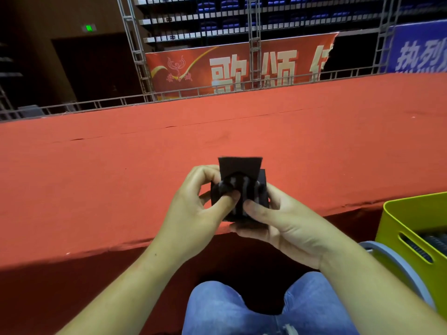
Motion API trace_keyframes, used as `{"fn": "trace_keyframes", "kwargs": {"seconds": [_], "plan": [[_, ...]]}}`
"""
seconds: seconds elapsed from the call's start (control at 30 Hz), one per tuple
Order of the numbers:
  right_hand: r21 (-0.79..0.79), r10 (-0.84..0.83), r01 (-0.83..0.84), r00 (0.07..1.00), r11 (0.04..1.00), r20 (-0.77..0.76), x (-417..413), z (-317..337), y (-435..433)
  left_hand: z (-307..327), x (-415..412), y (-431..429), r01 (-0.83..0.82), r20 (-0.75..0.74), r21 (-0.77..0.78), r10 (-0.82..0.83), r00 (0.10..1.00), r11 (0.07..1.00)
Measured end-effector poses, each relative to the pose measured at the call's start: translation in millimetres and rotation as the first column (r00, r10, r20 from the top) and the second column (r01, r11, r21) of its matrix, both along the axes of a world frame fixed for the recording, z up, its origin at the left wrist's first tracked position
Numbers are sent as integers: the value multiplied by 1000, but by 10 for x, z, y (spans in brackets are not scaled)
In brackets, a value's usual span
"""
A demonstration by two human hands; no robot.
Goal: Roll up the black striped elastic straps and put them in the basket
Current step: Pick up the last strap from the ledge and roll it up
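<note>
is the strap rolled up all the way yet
Partly rolled: the black striped strap is coiled between left hand and right hand, a flat end sticking up.

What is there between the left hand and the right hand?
In the head view, the partly rolled black striped strap sits between the left hand and the right hand; both thumbs press on it, its loose end standing up.
</note>
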State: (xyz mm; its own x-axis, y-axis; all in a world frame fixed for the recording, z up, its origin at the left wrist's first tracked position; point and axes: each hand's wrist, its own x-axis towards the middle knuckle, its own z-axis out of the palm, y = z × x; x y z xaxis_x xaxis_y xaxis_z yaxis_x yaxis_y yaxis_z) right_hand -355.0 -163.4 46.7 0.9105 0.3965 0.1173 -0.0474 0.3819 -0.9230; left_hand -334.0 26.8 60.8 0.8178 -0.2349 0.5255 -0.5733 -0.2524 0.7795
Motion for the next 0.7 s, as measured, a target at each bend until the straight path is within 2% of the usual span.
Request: {"fn": "trace_keyframes", "kwargs": {"seconds": [0.13,0.37,0.7], "plan": [[-90,-75,77,997,993,17,-16,-16,19,20,-4,3,-9,-3,28,9,1000,1000],[-166,-101,101,995,981,14,-31,14,39,92,-4,25,10,2,96,-10,1000,995],[-191,-98,107,993,976,58,-50,22,50,195,3,20,5,-30,103,-2,1000,995]]}}
